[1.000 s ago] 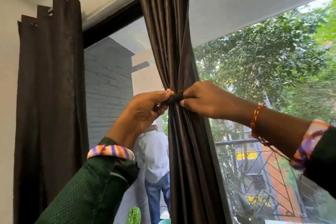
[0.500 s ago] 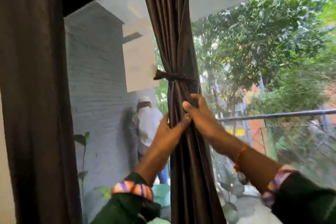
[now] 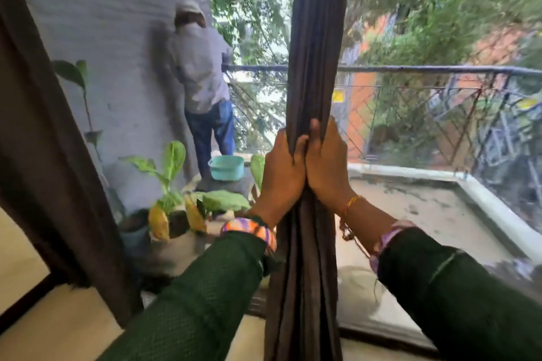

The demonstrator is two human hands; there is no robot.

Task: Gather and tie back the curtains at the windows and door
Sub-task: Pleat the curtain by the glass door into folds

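Observation:
A dark brown curtain [image 3: 318, 38] hangs gathered into a narrow bunch down the middle of the glass. My left hand [image 3: 283, 167] and my right hand [image 3: 325, 164] grip this bunch from either side, side by side and touching, fingers curled into its folds. The tie around the curtain lies above the top edge of the view. A second dark curtain [image 3: 44, 138] hangs along the left side.
Behind the glass lies a balcony with potted plants [image 3: 173, 184], a teal tub [image 3: 226, 167], a metal railing [image 3: 425, 70] and a person [image 3: 202, 73] standing with their back turned. The floor [image 3: 52, 328] shows at lower left.
Both hands left the knotted tie and slid down the gathered curtain, now gripping it lower. The view tilted down, so the tie has gone out of sight.

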